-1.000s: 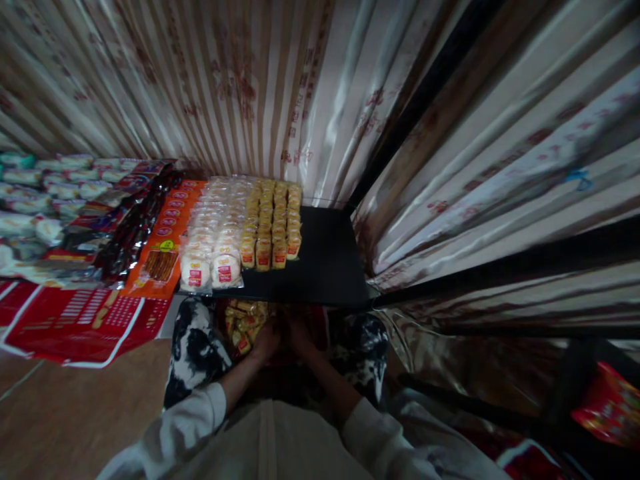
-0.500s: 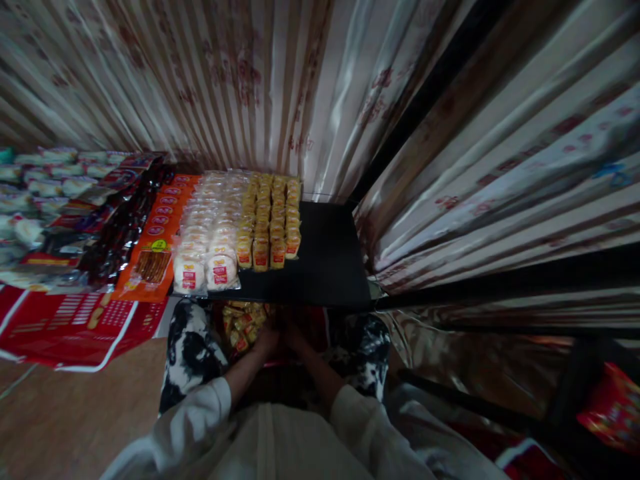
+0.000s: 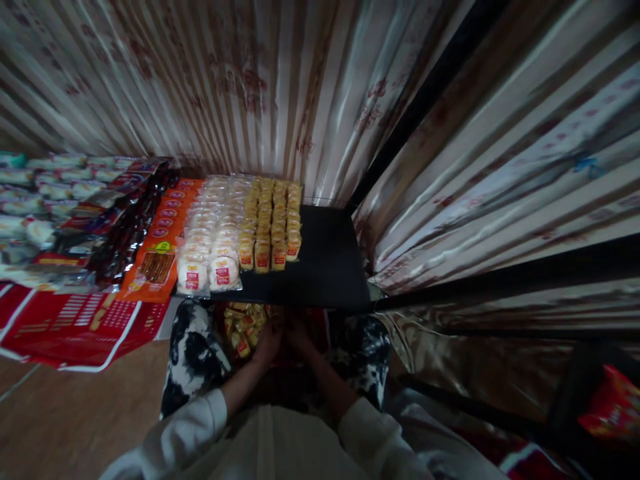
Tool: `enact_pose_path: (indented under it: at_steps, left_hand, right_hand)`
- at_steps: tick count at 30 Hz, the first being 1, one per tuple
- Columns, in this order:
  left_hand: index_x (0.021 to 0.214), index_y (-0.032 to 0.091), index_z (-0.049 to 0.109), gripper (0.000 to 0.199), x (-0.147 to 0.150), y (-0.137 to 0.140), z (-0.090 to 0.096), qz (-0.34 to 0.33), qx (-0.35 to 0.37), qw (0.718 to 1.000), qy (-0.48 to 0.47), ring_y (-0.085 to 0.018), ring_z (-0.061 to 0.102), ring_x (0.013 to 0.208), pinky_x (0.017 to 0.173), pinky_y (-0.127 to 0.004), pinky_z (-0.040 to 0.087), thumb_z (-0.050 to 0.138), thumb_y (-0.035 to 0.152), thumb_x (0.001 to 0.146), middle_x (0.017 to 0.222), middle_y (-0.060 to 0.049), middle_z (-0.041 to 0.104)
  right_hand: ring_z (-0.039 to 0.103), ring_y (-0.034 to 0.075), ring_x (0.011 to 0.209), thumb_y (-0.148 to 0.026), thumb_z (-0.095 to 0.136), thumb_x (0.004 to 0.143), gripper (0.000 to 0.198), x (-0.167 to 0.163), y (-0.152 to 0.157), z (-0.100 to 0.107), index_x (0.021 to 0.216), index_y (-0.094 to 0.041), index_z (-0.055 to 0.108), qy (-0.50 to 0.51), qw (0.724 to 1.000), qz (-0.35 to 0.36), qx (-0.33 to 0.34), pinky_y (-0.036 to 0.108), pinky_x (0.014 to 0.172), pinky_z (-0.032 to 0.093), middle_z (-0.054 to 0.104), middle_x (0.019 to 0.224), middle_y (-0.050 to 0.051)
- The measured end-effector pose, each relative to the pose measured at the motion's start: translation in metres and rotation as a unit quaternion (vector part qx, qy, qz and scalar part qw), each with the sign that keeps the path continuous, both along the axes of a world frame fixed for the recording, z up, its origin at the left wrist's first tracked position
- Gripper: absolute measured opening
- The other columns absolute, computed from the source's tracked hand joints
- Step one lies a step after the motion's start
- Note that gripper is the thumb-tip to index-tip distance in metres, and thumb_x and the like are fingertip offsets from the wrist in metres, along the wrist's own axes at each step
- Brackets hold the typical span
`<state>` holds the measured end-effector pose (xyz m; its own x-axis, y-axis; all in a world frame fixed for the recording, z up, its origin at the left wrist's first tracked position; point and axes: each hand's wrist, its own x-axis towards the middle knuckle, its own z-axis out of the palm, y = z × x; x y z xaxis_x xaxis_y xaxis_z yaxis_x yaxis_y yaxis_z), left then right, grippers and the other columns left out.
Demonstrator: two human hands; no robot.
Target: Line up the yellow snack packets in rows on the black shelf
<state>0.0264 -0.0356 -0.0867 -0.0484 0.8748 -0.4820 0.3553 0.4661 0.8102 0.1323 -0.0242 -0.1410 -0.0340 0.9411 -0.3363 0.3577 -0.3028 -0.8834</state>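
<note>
My left hand [image 3: 269,339] is low in front of me, below the table's front edge, with its fingers curled. Beside it, almost touching, my right hand [image 3: 299,335] is also bent inward at the fingers. Deep shadow covers both sets of fingertips, and whatever they hold is too dark to make out. Just left of my left hand lies a loose heap of small gold-wrapped snack packets [image 3: 244,328] in a red bag or container between my knees. Above, on the black table [image 3: 327,257], similar gold packets [image 3: 270,223] stand in tight rows.
Left of the gold rows are clear-wrapped white round crackers [image 3: 224,270], an orange snack packet [image 3: 155,267], dark packets [image 3: 125,233] and white-wrapped pieces [image 3: 63,190]. Pleated curtains [image 3: 280,87] hang behind and to the right. A red packet [image 3: 613,407] sits at far right.
My hands have come slightly closer together below the table edge. The view has shifted a little; the rows on the table look the same.
</note>
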Motion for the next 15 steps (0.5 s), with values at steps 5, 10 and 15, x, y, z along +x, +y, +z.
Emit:
enact_pose_path:
  at_steps: [5, 10, 15]
  left_hand:
    - [0.104, 0.013, 0.06, 0.036, -0.015, 0.004, 0.014, 0.045, 0.003, 0.999, -0.001, -0.018, 0.061, 0.099, 0.089, -0.033, 0.046, 0.04, 0.005, 0.075, 0.108, -0.011, 0.066]
    - [0.099, 0.016, 0.062, 0.03, -0.024, 0.0, 0.023, 0.056, 0.007, 0.998, -0.007, -0.015, 0.064, 0.085, 0.076, -0.026, 0.05, 0.041, 0.009, 0.078, 0.094, -0.006, 0.069]
    - [0.093, 0.015, 0.061, 0.025, -0.025, -0.009, 0.05, 0.07, 0.07, 0.995, -0.033, -0.014, 0.062, 0.07, 0.065, -0.025, 0.05, 0.042, 0.018, 0.078, 0.082, -0.004, 0.068]
  right_hand:
    - [0.064, 0.025, 0.093, -0.041, 0.057, 0.073, 0.028, 0.011, 0.0, 0.031, 0.088, -0.021, 0.069, 0.046, 0.998, -0.044, -0.022, 0.042, 0.085, 0.048, 0.07, 0.098, 0.008]
    - [0.065, 0.026, 0.087, -0.049, 0.066, 0.062, 0.041, 0.02, -0.004, 0.066, 0.088, -0.018, 0.07, 0.154, 0.985, -0.044, -0.07, 0.042, 0.081, 0.05, 0.071, 0.092, 0.007]
    - [0.065, 0.026, 0.085, -0.056, 0.066, 0.061, 0.05, 0.02, -0.008, 0.093, 0.09, -0.016, 0.07, 0.184, 0.979, -0.032, -0.086, 0.04, 0.08, 0.05, 0.071, 0.09, 0.007]
